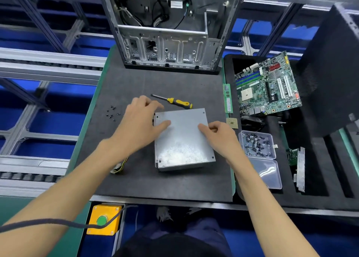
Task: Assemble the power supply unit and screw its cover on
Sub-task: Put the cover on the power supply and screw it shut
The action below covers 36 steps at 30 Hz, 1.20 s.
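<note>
head view: both hands' relaxed fingers rest on the power supply cover.

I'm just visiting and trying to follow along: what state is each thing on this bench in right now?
Power supply: flat on the mat, cover on.
Left hand: open, thumb on the cover.
Right hand: fingers curled at the cover's right edge.
Screwdriver: lying unused on the mat.
Loose screws: scattered left, not in.
Screw box: lid open.
PC case: open, gutted.
Motherboard: out, in the tray.
</note>
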Available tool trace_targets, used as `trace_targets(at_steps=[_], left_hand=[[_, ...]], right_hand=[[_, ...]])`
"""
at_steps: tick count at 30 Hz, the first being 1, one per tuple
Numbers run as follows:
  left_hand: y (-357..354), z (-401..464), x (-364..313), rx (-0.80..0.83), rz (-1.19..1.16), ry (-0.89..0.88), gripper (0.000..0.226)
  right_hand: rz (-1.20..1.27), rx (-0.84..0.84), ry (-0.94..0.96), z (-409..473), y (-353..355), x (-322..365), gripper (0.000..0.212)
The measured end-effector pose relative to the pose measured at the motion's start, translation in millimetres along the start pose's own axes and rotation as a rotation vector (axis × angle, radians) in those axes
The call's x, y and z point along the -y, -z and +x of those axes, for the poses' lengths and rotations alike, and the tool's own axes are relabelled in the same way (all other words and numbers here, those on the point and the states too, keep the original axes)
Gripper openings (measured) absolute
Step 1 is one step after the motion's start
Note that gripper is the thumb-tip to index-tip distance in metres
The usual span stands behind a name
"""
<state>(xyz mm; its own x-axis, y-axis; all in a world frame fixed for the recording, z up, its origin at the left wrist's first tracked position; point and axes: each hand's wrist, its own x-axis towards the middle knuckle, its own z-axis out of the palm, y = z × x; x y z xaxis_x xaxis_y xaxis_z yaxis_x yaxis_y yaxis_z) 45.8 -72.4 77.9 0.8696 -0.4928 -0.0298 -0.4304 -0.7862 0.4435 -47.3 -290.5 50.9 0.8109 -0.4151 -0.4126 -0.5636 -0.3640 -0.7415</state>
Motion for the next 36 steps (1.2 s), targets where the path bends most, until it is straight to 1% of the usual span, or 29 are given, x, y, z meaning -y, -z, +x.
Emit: trace_targets(at_steps=[1,2,3,4,6,8,9,11,12,15,18,20,23,25,26,29,30,32,33,35,36], left_hand=[[-0.1,-11.0,-2.5,-0.089,-0.012,-0.020,0.042],[0.1,-21.5,-3.8,-0.102,-0.029,-0.028,0.041],[-1.0,-30.4,-4.8,-0.050,-0.053,-0.026,0.046],[-4.1,-38.0,-5.2,0.038,-0.075,-0.029,0.052],[-11.8,-50.2,-6.1,0.192,-0.034,-0.097,0.070],[-17.3,-57.1,-5.8,0.257,0.026,-0.167,0.082],[-17.1,-58.1,-5.8,0.262,0.012,-0.175,0.084],[-12.6,-54.7,-7.6,0.224,-0.094,-0.164,0.083],[-9.6,-51.1,-9.1,0.177,-0.161,-0.149,0.080],[-0.3,-33.6,-15.6,-0.007,-0.305,-0.079,0.057],[6.6,-17.7,-18.9,-0.027,-0.397,-0.036,0.040],[9.9,-11.0,-20.6,-0.040,-0.432,-0.049,0.041],[17.2,-4.0,-30.3,-0.036,-0.497,-0.105,0.057],[25.3,1.4,-40.2,-0.033,-0.480,-0.173,0.064],[31.0,4.3,-45.0,-0.042,-0.425,-0.218,0.065],[54.2,11.6,-58.4,-0.076,-0.116,-0.383,0.070],[62.4,12.1,-63.4,-0.051,-0.073,-0.424,0.074],[75.9,9.9,-73.8,0.021,-0.105,-0.477,0.077],[80.7,8.5,-77.7,0.060,-0.150,-0.488,0.073],[87.7,4.6,-85.5,0.151,-0.222,-0.447,0.051],[88.9,3.3,-87.7,0.214,-0.267,-0.399,0.046]], right_hand=[[-0.024,-0.049,0.005,0.2,1.0,1.0,0.023],[-0.049,-0.079,0.010,0.3,1.9,3.1,0.021],[-0.068,-0.081,0.013,0.8,3.0,5.3,0.025],[-0.074,-0.063,-0.002,1.7,4.6,8.2,0.031],[-0.021,-0.002,-0.045,2.8,9.3,15.2,0.035],[0.104,0.045,-0.059,1.8,12.9,19.6,0.039],[0.163,0.038,-0.049,1.6,14.0,21.8,0.040],[0.215,-0.021,-0.006,1.3,14.5,27.5,0.034],[0.194,-0.053,0.014,0.2,13.9,31.0,0.030],[0.046,-0.104,0.061,-3.4,7.5,37.2,0.023],[-0.042,-0.129,0.133,-8.2,1.7,33.5,0.028],[0.002,-0.157,0.196,-13.8,6.2,30.3,0.026],[0.146,-0.145,0.305,-25.1,25.6,32.7,0.023],[0.192,-0.097,0.366,-32.2,42.2,42.5,0.022],[0.203,-0.065,0.396,-34.3,51.1,48.9,0.022],[0.192,0.096,0.438,-37.7,78.3,69.6,0.021],[0.169,0.164,0.440,-37.9,85.5,74.3,0.021],[0.115,0.296,0.457,-38.3,94.5,82.0,0.020],[0.100,0.362,0.470,-38.4,96.5,85.6,0.019],[0.077,0.481,0.488,-37.5,96.2,91.5,0.020],[0.060,0.524,0.494,-35.4,95.1,94.0,0.022]])
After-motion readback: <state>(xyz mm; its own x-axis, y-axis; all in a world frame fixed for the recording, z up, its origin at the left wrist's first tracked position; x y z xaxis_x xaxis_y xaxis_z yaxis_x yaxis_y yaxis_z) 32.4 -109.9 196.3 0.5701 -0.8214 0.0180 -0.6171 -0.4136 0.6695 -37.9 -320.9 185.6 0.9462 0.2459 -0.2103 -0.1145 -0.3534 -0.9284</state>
